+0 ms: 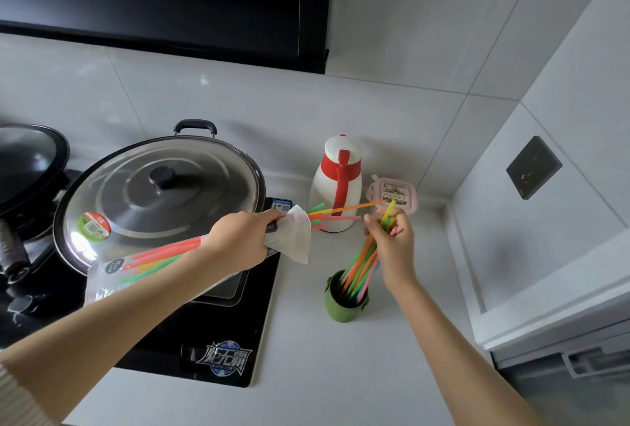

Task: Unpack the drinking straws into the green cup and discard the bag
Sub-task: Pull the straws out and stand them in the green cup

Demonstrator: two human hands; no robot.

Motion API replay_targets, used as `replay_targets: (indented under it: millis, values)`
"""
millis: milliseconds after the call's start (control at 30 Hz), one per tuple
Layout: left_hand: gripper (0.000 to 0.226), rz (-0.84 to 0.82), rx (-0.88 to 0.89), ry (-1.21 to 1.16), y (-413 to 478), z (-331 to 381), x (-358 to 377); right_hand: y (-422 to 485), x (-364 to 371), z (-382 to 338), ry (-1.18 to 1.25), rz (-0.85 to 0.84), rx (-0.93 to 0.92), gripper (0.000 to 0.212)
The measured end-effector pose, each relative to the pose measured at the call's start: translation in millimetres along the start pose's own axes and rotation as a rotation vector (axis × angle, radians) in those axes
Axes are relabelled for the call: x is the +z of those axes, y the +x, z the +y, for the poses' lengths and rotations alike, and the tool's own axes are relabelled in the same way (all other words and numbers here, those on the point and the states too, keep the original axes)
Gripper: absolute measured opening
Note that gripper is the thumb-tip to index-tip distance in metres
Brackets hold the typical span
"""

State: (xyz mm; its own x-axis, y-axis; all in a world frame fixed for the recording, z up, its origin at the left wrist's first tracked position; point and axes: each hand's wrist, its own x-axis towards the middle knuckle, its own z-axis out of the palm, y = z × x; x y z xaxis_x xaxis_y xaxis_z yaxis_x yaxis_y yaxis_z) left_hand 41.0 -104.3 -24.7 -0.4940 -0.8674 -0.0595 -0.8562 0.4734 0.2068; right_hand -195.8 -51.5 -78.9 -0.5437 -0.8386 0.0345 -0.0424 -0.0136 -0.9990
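My left hand (243, 238) grips a clear plastic bag (112, 272) of coloured straws around its middle, held level over the stove. The bag's white open end (295, 236) points right, and several straws (327, 212) stick out of it. My right hand (392, 241) is closed on a bunch of straws (361, 263) whose lower ends stand inside the green cup (344, 304) on the white counter. One orange straw (358, 206) reaches from the bag's mouth toward my right hand.
A large pan with a steel lid (160, 193) sits on the black stove (204, 333) under my left arm. A white and red jug (337, 183) and a pink lidded box (392, 197) stand behind the cup. A wall socket (533, 167) is on the right.
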Motion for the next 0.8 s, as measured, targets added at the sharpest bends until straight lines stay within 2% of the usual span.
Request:
replay_targets:
  millis: [167,233,333,367,467,533,633,700,800]
  values:
    - [0.056,0.002,0.02,0.0,-2,2,-2,3,-9,-4,0.026,0.01,0.099,0.018]
    - [0.056,0.008,0.031,-0.002,-3,3,-4,7,-17,-8,-0.028,0.066,0.097,0.034]
    - [0.054,0.031,0.039,-0.006,-5,4,-10,10,-31,-17,-0.252,0.132,0.049,0.053]
    - [0.053,0.045,0.042,-0.007,-5,4,-13,10,-34,-22,-0.287,0.14,0.036,0.05]
    - [0.053,0.073,0.059,-0.021,-6,7,-22,16,-43,-26,-0.279,0.079,0.03,0.025]
    - [0.054,0.068,0.073,-0.034,-6,9,-27,16,-46,-31,-0.305,0.097,0.017,0.025]
    - [0.052,0.068,0.097,-0.045,-8,12,-32,10,-50,-43,-0.402,0.233,-0.054,0.033]
    - [0.052,0.099,0.12,-0.042,-9,15,-37,3,-46,-52,-0.282,0.313,-0.09,0.031]
    - [0.054,0.184,0.15,-0.013,-11,21,-46,-6,-37,-70,0.212,0.24,0.146,0.025]
